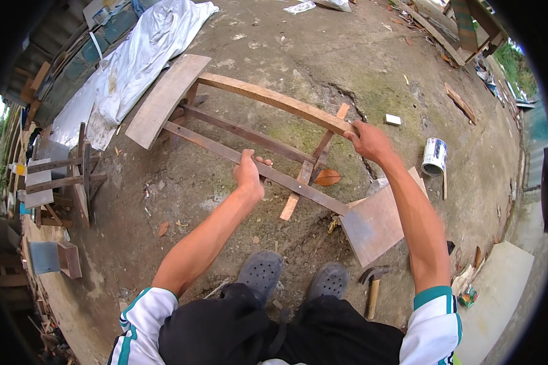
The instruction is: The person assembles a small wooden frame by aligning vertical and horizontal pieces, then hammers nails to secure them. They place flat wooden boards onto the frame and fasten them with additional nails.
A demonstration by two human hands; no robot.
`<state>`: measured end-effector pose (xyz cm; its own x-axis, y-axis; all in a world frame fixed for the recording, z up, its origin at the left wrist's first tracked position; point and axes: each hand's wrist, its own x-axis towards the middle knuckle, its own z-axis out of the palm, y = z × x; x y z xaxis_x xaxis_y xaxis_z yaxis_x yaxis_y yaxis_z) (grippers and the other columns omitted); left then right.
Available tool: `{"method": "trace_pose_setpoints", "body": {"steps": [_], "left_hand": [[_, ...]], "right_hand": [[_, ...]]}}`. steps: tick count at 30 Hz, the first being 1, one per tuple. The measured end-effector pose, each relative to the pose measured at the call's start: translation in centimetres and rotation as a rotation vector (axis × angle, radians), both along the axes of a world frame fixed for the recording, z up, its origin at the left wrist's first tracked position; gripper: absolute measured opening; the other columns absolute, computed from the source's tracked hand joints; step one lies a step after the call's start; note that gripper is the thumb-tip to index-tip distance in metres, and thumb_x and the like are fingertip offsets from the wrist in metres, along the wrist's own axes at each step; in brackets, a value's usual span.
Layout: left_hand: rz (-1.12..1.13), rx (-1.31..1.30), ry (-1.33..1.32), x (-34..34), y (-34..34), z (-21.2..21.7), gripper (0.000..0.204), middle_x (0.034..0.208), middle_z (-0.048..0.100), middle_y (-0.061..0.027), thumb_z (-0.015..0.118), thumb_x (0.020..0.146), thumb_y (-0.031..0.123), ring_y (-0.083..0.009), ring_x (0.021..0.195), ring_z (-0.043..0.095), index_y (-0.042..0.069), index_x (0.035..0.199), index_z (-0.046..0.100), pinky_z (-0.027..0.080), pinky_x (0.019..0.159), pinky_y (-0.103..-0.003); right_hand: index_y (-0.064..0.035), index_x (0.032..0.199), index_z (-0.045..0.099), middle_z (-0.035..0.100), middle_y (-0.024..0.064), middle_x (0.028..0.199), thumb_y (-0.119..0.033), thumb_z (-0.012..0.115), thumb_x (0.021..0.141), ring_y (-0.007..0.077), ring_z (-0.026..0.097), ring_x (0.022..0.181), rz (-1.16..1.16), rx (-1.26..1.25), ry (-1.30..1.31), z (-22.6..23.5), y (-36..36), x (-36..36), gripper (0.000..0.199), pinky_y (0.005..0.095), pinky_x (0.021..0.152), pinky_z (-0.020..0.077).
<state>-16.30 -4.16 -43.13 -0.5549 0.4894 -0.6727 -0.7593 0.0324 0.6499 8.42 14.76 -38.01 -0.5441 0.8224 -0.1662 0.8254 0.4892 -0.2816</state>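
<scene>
A wooden frame of long narrow rails [274, 106] lies across the middle, with a wide flat board [167, 100] at its left end and a short crosspiece [304, 188] toward its right. My left hand [248, 173] is closed around the near rail, its thumb on top. At the far rail's right end, by the top of the crosspiece, my right hand [371, 141] grips the wood. A second flat board [374, 222] is at the near rail's right end, partly behind my right forearm; whether they are joined I cannot tell.
A hammer [373, 292] lies by my right shoe. Beyond my right arm are a metal can [434, 157] and a small white box [393, 120]. Silvery sheeting [140, 67] is at the far left, above a slatted wooden piece [73, 176]. A pale panel [499, 298] lies at the lower right.
</scene>
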Motion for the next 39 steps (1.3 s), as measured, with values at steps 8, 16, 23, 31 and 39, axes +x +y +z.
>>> {"method": "trace_pose_setpoints", "body": {"steps": [8, 16, 23, 31, 39], "left_hand": [[-0.485, -0.322, 0.737, -1.7, -4.4, 2.8, 0.077, 0.144, 0.032, -0.0217, 0.064, 0.095, 0.048, -0.0352, 0.137, 0.035, 0.002, 0.146, 0.029, 0.036, 0.112, -0.053], [-0.491, -0.534, 2.043, -6.9, 2.2, 2.1, 0.077, 0.144, 0.039, -0.0229, 0.062, 0.092, 0.056, -0.0368, 0.139, 0.034, 0.001, 0.142, 0.042, 0.022, 0.116, -0.050], [-0.729, -0.534, 1.754, -6.2, 2.5, 1.9, 0.055, 0.111, 0.071, -0.0123, 0.055, 0.096, 0.057, -0.0285, 0.114, 0.061, 0.006, 0.113, 0.070, 0.030, 0.109, -0.045], [-0.895, -0.319, 1.793, -7.5, 1.8, 2.8, 0.063, 0.092, 0.073, -0.0125, 0.049, 0.094, 0.068, -0.0278, 0.092, 0.068, 0.010, 0.097, 0.075, 0.043, 0.090, -0.042], [-1.355, -0.323, 1.937, -17.4, 1.4, 3.7, 0.073, 0.059, 0.061, -0.0179, 0.044, 0.097, 0.068, -0.0384, 0.060, 0.062, 0.006, 0.067, 0.069, 0.048, 0.059, -0.048]], "right_hand": [[-0.0080, 0.136, 0.056, 0.063, 0.0177, 0.128, -0.044, 0.063, 0.096, 0.0389, 0.059, 0.118, -0.012, 0.212, 0.206, -2.5, 0.1, 0.9, 0.054, 0.0491, 0.098, 0.0462], [-0.0185, 0.156, 0.037, 0.037, 0.0131, 0.159, -0.047, 0.065, 0.094, 0.0363, 0.040, 0.142, 0.139, 0.356, 0.070, -3.7, -2.0, -2.5, 0.074, 0.0512, 0.116, 0.0323], [-0.0209, 0.159, 0.029, 0.031, 0.0109, 0.163, -0.049, 0.068, 0.091, 0.0360, 0.035, 0.145, 0.147, 0.338, -0.066, -3.0, -2.4, -2.3, 0.083, 0.0536, 0.118, 0.0294], [-0.0154, 0.157, 0.032, 0.034, 0.0141, 0.160, -0.049, 0.065, 0.093, 0.0376, 0.039, 0.142, 0.170, 0.583, -0.022, -3.3, -2.7, -1.4, 0.079, 0.0530, 0.116, 0.0320], [-0.0001, 0.094, 0.068, 0.071, 0.0223, 0.088, -0.067, 0.051, 0.095, 0.0417, 0.070, 0.087, 0.034, -0.323, -0.069, 0.8, -14.7, -3.2, 0.069, 0.0521, 0.078, 0.0535]]}}
